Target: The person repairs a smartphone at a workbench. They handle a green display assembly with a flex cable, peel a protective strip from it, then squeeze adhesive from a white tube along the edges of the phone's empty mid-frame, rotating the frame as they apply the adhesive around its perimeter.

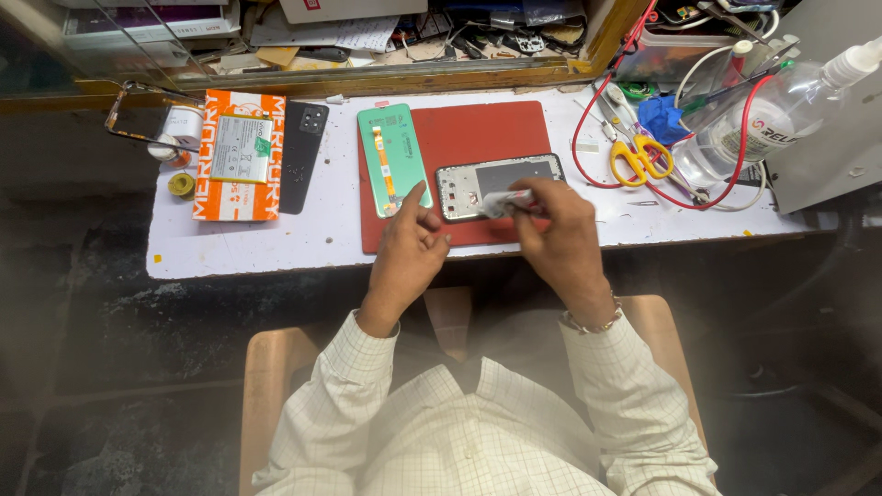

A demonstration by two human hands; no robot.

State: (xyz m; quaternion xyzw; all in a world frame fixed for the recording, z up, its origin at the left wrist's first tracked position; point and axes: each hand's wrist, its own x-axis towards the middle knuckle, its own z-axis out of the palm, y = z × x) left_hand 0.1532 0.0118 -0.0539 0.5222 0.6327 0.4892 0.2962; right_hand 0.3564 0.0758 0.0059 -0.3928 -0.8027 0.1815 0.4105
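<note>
An opened phone frame lies on a red work mat on the white bench top. My right hand holds a small white tube-like item whose tip touches the frame's lower edge. My left hand rests on the mat beside the frame's left end, thumb and forefinger raised, holding nothing that shows. A green phone back cover with an orange flex strip lies on the mat's left part.
An orange box with a battery on it and a black phone back lie at the left. Yellow-handled scissors, red wires, a clear spray bottle and tweezers crowd the right. A cluttered wooden shelf runs behind.
</note>
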